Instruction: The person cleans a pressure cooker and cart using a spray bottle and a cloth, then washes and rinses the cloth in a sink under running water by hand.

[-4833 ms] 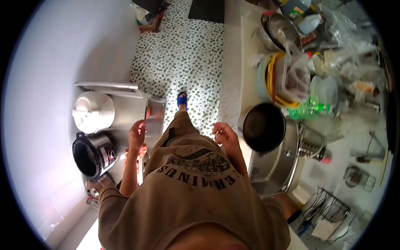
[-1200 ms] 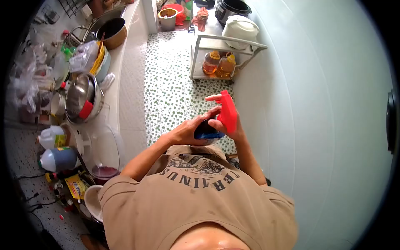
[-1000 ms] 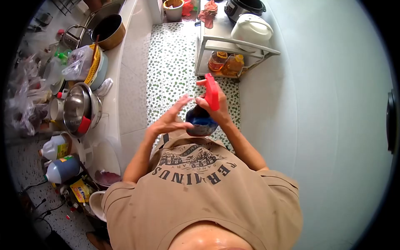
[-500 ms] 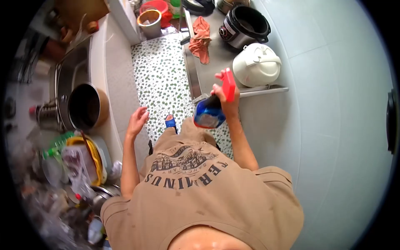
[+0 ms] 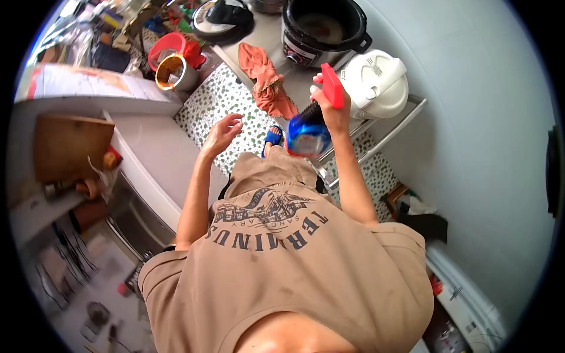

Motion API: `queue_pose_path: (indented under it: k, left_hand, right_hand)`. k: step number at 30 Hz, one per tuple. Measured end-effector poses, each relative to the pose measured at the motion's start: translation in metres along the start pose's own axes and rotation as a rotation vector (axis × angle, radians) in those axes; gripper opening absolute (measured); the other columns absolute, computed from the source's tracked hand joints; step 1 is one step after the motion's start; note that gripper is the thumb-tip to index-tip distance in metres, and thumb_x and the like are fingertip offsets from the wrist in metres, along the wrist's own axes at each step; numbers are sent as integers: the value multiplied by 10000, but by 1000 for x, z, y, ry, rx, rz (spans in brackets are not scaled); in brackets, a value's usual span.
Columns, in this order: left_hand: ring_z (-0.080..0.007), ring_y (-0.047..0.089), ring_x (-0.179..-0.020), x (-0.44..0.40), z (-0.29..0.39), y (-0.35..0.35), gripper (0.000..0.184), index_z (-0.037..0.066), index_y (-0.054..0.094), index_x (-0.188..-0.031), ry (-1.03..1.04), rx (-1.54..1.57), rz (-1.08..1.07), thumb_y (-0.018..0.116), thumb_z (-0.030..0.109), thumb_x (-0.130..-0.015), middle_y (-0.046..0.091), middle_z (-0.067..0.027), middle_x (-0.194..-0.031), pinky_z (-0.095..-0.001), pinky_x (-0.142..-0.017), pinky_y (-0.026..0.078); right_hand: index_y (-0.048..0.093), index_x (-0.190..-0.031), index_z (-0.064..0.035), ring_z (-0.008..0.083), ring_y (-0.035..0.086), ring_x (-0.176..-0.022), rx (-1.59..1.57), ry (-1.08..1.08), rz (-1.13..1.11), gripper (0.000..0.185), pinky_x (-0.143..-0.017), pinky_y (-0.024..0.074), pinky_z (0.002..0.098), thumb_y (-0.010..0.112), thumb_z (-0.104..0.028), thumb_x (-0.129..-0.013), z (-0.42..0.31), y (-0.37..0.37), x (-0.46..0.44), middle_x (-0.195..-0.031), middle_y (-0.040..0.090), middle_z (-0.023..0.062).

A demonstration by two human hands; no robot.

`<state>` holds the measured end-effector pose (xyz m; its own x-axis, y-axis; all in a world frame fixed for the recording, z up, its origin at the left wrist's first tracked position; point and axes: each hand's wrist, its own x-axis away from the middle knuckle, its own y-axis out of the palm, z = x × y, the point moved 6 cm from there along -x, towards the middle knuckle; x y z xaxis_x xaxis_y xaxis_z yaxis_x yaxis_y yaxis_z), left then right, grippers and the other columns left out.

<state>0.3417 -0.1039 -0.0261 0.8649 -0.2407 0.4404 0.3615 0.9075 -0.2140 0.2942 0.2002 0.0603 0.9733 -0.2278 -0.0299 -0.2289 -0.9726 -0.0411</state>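
Observation:
My right hand is closed round the neck of a blue spray bottle with a red head. The bottle hangs in the air, its lower end slanting to the left, and its label is blurred. My left hand holds nothing; its fingers are loosely bent and apart, over the patterned floor. Just beyond the bottle, an orange cloth lies on the edge of a metal table. A white rice cooker stands close to my right hand, and behind it is a lidless black pressure cooker.
A dark lid rests at the table's far end. On the floor beyond are a red basin and a metal bucket. The counter with a sink and a wooden board runs along the left.
My view and body have turned to the right, so the table with the cookers is nearer and the counter's pot is out of view. The bottle stays in my right hand.

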Motion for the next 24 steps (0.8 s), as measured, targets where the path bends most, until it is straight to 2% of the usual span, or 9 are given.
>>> queue_pose_path:
  k: [1,4,5,7,13,15,16,22,24]
  left_hand:
    - [-161,651,-880,-10,2,-4,334,48,554,-1231,-2,18,-47,567,215,-942,651,-111,-1031,-296,-720,513]
    - [-161,648,-889,-28,11,-31,353,47,549,-1242,-8,-11,-98,561,240,-946,652,-108,-1033,-302,-737,518]
    - [-161,645,-890,-39,14,-39,362,43,551,-1239,-15,-5,-109,563,255,-945,651,-107,-1028,-303,-738,520]
    - [-159,640,-888,-57,15,-52,370,40,553,-1236,-33,14,-136,565,267,-944,649,-101,-1018,-301,-743,521]
    - [-156,633,-866,-111,16,-96,385,37,548,-1238,-66,38,-303,558,290,-948,653,-99,-1006,-289,-761,519]
    - [-161,639,-888,-131,14,-116,385,27,542,-1239,-74,19,-334,557,279,-948,657,-118,-1039,-285,-753,517]
    - [-171,642,-914,-140,16,-128,391,22,536,-1241,-79,-1,-356,558,280,-947,654,-135,-1069,-287,-759,516]
    - [-163,641,-904,-190,7,-214,389,48,539,-1240,-126,9,-365,561,297,-942,648,-89,-1056,-286,-784,512]
    - [-149,643,-896,-201,1,-239,381,63,541,-1238,-144,-19,-363,550,309,-947,646,-67,-1055,-282,-786,512]
  right_hand:
    - [588,-1120,14,120,603,-709,6,17,30,346,-662,506,267,642,-17,-780,15,1,-8,-999,638,75]
    - [614,-1093,-13,93,590,-693,201,-168,129,328,-678,496,255,636,-14,-767,19,16,-26,-938,655,24]
    - [614,-1093,-13,93,590,-693,202,-162,145,328,-678,496,255,636,-14,-767,24,17,-37,-938,655,24]
    - [621,-1042,-15,219,660,-889,240,-73,141,311,-791,510,313,677,-73,-742,32,24,-50,-962,681,99]
    - [621,-1066,-22,207,664,-855,170,6,263,347,-767,516,313,691,-80,-731,80,40,-69,-947,685,94]
    - [619,-1069,-19,175,656,-825,211,1,338,349,-738,520,301,693,-78,-734,83,44,-68,-944,683,79]
    - [622,-1074,-24,149,638,-780,146,58,361,346,-672,521,292,688,-58,-737,85,48,-70,-908,670,54]
    - [606,-1016,-23,115,595,-667,-78,116,488,277,-580,503,268,671,0,-748,71,88,-76,-826,608,29]
    - [598,-1007,-17,112,591,-661,-19,122,500,262,-579,501,262,670,10,-756,72,97,-76,-835,605,29]
